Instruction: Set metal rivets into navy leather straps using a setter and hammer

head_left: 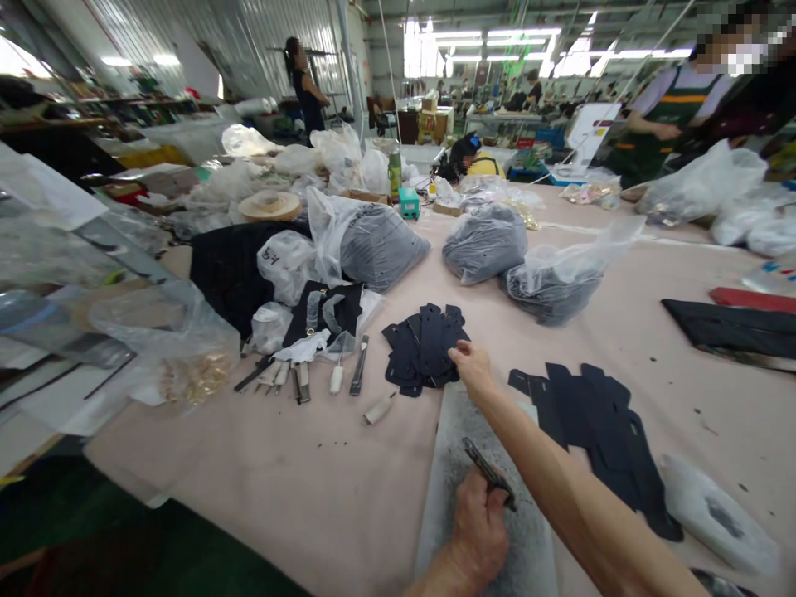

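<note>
Tool (488, 474) is gripped in your left hand (478, 524) above the board (448, 452).
Your right hand (473, 366) is at the pile (429, 347); whether it pinches a piece, I cannot tell.

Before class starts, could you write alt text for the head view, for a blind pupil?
A person's right-hand grip is at a pile of dark flat pieces; the left-hand grip holds a dark tool over a grey slab. Beyond sit filled plastic bags.

Head-worn view, forward and down
</note>
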A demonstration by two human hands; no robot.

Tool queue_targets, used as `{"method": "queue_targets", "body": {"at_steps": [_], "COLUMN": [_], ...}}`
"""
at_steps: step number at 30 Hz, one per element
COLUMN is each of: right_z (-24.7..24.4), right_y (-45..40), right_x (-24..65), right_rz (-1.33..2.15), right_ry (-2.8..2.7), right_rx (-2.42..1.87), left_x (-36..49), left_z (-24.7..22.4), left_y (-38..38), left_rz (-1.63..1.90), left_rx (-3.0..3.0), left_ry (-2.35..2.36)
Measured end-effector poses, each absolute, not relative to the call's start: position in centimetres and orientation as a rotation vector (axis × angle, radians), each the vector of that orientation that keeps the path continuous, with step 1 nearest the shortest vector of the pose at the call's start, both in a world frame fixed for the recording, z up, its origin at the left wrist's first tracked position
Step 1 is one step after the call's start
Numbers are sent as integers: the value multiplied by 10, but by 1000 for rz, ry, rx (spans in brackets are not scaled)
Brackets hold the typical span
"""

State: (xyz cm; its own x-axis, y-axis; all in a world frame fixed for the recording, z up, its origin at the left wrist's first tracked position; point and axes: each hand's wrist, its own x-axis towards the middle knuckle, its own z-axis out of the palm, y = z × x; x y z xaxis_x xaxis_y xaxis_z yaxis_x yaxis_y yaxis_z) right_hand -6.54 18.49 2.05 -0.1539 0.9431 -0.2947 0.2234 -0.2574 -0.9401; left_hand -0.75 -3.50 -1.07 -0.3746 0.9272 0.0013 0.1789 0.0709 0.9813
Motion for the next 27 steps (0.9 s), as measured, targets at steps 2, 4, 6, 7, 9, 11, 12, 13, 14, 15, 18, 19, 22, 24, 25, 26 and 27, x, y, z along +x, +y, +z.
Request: {"method": "queue_targets", "body": {"at_steps": [2,4,6,7,9,11,12,13,14,15,18,19,22,24,25,26,27], "right_z": [17,18,20,21,22,22,22,22,23,25,35,40,53,59,60,61,60], "right_y": [174,163,155,153,153,156,159,161,163,165,164,163,161,154,147,138,127], "right_x": [-61,-60,-65,-69,-78,-86,-89,-90,-91,-90,-79,-72,-38,-1,21,44,66], "right_rz": [1342,1120,811,673,524,500,524,560,598,629,683,718,852,936,986,1057,1140], "right_ry": [-1542,-1870,-2213,-2336,-2449,-2473,-2462,-2445,-2428,-2416,-2402,-2377,-2245,-2170,-2133,-2077,-2010], "right_rx": [-1480,-1462,-1462,-1476,-1536,-1611,-1652,-1687,-1707,-1713,-1649,-1606,-1524,-1553,-1574,-1585,-1585], "left_x": [-7,-7,-7,-7,-7,-7,-7,-7,-7,-8,-10,-11,-16,-18,-18,-19,-19], "left_z": [-11,-11,-11,-11,-11,-12,-12,-13,-14,-14,-17,-18,-19,-20,-19,-19,-18], "left_y": [-35,-36,-36,-36,-36,-35,-35,-35,-34,-34,-34,-33,-28,-25,-24,-23,-23], "left_rz": [1360,1355,1360,1365,1374,1374,1376,1376,1376,1376,1377,1378,1359,1345,1354,1364,1376], "left_rx": [1102,1099,1095,1090,1085,1087,1090,1092,1094,1097,1101,1097,1081,1085,1067,1031,980], "left_ry": [1646,1626,1612,1609,1601,1594,1591,1590,1593,1599,1627,1637,1652,1638,1625,1608,1559]}}
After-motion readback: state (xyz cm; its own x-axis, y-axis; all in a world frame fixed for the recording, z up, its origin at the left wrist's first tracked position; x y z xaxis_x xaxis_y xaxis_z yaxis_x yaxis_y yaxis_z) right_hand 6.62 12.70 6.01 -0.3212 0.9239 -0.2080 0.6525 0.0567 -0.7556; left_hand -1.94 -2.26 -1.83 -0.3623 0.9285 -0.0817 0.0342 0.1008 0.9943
